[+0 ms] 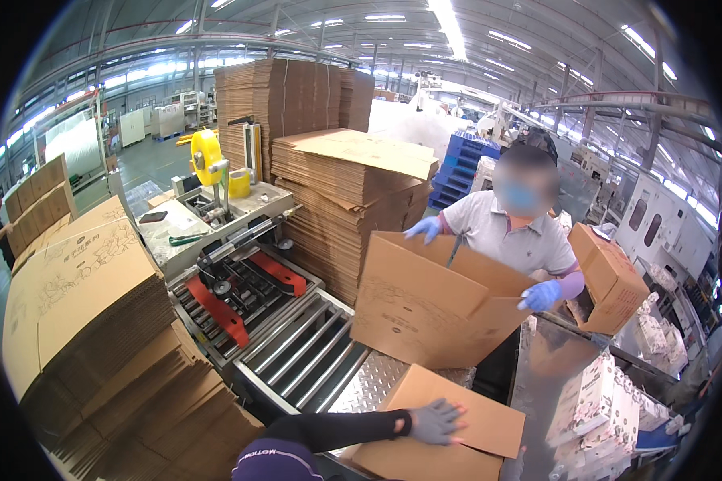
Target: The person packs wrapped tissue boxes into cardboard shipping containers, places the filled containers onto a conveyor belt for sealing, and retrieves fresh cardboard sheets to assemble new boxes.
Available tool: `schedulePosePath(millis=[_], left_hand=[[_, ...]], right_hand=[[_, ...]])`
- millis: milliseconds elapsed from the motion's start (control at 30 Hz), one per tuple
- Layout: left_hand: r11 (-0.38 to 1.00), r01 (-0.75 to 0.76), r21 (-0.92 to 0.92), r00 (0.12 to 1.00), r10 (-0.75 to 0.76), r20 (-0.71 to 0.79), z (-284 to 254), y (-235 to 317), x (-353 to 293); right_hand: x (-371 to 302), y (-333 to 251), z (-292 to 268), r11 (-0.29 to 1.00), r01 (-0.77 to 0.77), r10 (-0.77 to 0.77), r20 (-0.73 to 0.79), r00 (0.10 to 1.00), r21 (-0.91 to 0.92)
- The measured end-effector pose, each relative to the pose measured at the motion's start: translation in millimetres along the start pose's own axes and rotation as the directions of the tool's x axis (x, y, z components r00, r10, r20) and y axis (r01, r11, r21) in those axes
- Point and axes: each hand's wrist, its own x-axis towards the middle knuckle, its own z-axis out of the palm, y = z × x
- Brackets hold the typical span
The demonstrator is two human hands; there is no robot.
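Note:
My left hand (436, 422), in a grey glove with bare fingertips, lies flat on the top flaps of a brown carton (401, 460) at the lower edge. Its fingers are spread and hold nothing. A grey patch beside the carton's lower right corner may be part of my right hand; no fingers can be made out there. Just beyond, a co-worker (515, 216) in blue gloves and a mask grips a larger carton (425, 309) with its top flaps up. That carton is tilted above the metal plate (369, 386) at the end of the rollers.
A roller conveyor (301, 353) leads left to a taping machine with red guides (217, 311) and a yellow tape roll (207, 157). Flattened cartons (80, 297) are piled at left, with more stacks (337, 216) behind. White printed packs (598, 409) stand at right near another carton (606, 276).

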Motion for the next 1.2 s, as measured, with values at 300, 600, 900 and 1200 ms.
schedulePosePath(millis=[300,600,900,1200], left_hand=[[0.903,0.190,-0.384,0.836,-0.354,-0.419,-58.2,-116.8,-132.1],[-0.479,-0.019,-0.878,0.355,-0.824,0.442,-14.8,-124.6,-343.5],[-0.899,-0.008,-0.439,0.284,-0.423,0.861,59.2,-53.5,-276.3],[0.193,0.557,-0.808,0.525,-0.835,0.163,-29.7,-44.8,-129.5]], right_hand=[[-77.0,62.3,76.0,0.876,-0.439,0.401,0.203,0.893,0.202],[-44.5,-51.5,71.8,0.987,0.150,-0.154,0.565,0.811,0.053],[-107.2,-257.6,145.0,0.741,0.507,-0.066,0.703,0.708,-0.441],[-124.1,-125.4,212.8,0.940,0.340,-0.092,0.938,0.335,-0.029]])
